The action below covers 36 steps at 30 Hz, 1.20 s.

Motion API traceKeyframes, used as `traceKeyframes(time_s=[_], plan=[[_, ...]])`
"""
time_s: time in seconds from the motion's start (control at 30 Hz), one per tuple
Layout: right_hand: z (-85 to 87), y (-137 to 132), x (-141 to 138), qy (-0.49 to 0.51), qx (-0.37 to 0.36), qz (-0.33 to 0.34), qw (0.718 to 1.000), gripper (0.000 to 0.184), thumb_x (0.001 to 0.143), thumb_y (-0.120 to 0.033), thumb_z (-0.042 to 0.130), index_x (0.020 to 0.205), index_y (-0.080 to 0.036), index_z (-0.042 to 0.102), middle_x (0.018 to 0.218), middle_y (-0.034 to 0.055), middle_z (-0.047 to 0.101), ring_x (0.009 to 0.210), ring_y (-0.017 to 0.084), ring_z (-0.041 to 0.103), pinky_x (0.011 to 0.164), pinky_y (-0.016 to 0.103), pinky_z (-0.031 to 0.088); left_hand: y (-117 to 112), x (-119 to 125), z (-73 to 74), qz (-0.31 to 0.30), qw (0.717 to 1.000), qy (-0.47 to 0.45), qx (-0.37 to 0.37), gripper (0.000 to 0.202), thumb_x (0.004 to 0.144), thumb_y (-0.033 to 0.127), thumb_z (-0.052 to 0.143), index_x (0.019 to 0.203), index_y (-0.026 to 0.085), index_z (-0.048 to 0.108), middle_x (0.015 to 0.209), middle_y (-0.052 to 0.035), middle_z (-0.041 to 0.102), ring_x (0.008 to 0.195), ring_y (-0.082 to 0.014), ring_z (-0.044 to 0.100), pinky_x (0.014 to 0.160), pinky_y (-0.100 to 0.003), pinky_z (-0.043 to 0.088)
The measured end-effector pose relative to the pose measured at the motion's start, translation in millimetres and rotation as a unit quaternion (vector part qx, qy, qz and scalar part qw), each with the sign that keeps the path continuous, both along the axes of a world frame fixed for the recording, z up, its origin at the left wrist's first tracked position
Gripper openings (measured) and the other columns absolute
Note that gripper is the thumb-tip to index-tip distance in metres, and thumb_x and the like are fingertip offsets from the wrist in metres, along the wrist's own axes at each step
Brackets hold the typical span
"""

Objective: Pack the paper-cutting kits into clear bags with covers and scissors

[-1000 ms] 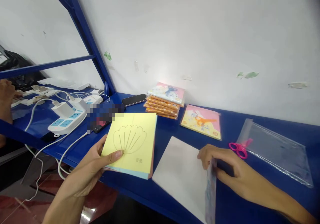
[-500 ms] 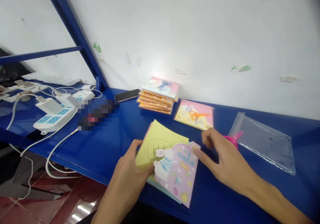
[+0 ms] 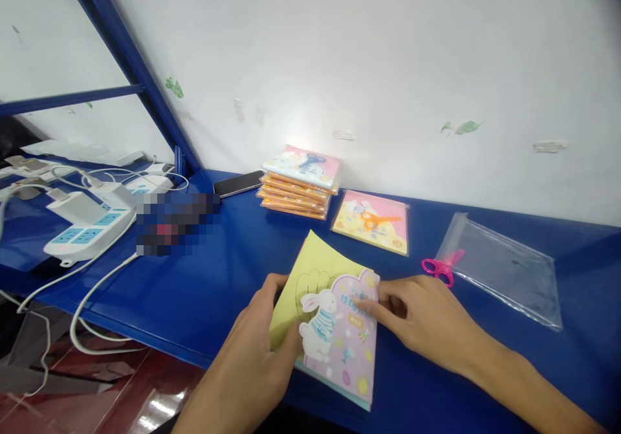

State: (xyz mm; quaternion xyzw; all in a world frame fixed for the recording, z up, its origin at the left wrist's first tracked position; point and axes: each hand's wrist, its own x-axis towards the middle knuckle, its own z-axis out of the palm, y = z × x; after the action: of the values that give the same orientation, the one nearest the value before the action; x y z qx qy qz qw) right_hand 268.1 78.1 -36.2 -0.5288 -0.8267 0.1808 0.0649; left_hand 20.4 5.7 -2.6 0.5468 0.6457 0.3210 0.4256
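Observation:
My left hand (image 3: 264,340) is closed around the left side of a stack of yellow paper sheets (image 3: 303,269), the top one printed with a line drawing. Over the front of these sheets lies a purple card cover (image 3: 347,350) with a white rabbit on it. My right hand (image 3: 417,304) pinches the cover's upper right edge between thumb and fingers. Beneath the cover a strip of light blue paper shows at the bottom. Beyond my right hand, pink children's scissors (image 3: 442,268) rest partly against a clear plastic sleeve (image 3: 507,269) on the blue table.
A packaged set with orange scissors (image 3: 371,222) lies behind the sheets. Several packaged sets (image 3: 298,185) are stacked near the wall, beside a phone (image 3: 239,184). At left stand a white power strip (image 3: 90,233), cables and a blurred-out dark object (image 3: 177,224).
My right hand has moved in and now grips the cover's right edge. Cover and sheets sit more closely aligned. The pink scissors have come into fuller view.

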Motion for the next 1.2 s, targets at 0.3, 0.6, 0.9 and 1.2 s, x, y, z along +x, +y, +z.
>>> traceKeyframes(time_s=[0.3, 0.6, 0.9, 1.2], plan=[[0.5, 1.5, -0.2, 0.007, 0.002, 0.008, 1.0, 0.06, 0.099, -0.065, 0.04, 0.059, -0.02, 0.05, 0.056, 0.0004, 0.061, 0.05, 0.013, 0.047, 0.051, 0.029, 0.025, -1.1, -4.2, 2.1, 0.04, 0.985, -0.165, -0.034, 0.034, 0.086, 0.041, 0.066, 0.115, 0.024, 0.061, 0.13, -0.0097, 0.068, 0.102, -0.0279, 0.07, 0.081, -0.036, 0.058], [2.5, -0.3, -2.4, 0.018, 0.018, 0.013, 1.0, 0.057, 0.099, -0.062, 0.045, 0.06, -0.021, 0.051, 0.056, 0.0004, 0.062, 0.049, 0.014, 0.053, 0.049, 0.029, 0.025, 3.3, -7.5, -8.6, 0.042, 0.964, -0.242, -0.099, 0.045, 0.08, 0.052, 0.075, 0.11, 0.025, 0.056, 0.104, -0.0075, 0.078, 0.078, -0.0257, 0.075, 0.063, -0.033, 0.059], [7.7, 3.1, -2.1, 0.088, -0.003, -0.068, 0.994, 0.047, 0.094, -0.066, 0.051, 0.086, -0.023, 0.067, 0.062, 0.0014, 0.07, 0.054, 0.021, 0.065, 0.047, 0.03, 0.039, 8.9, -5.0, -8.4, 0.093, 0.935, -0.334, -0.071, 0.101, 0.075, 0.039, 0.085, 0.156, 0.033, 0.025, 0.11, -0.0106, 0.078, 0.088, -0.0325, 0.078, 0.072, -0.042, 0.063], [13.4, -2.6, -0.2, 0.367, 0.058, -0.017, 0.928, 0.02, 0.094, -0.041, 0.067, 0.106, -0.028, 0.076, 0.105, 0.0016, 0.08, 0.094, 0.024, 0.076, 0.081, 0.036, 0.064, 14.9, 4.8, -28.7, 0.065, 0.968, -0.225, 0.091, 0.043, 0.086, 0.041, 0.075, 0.123, 0.021, 0.066, 0.124, -0.0089, 0.073, 0.118, -0.0317, 0.068, 0.102, -0.041, 0.055]])
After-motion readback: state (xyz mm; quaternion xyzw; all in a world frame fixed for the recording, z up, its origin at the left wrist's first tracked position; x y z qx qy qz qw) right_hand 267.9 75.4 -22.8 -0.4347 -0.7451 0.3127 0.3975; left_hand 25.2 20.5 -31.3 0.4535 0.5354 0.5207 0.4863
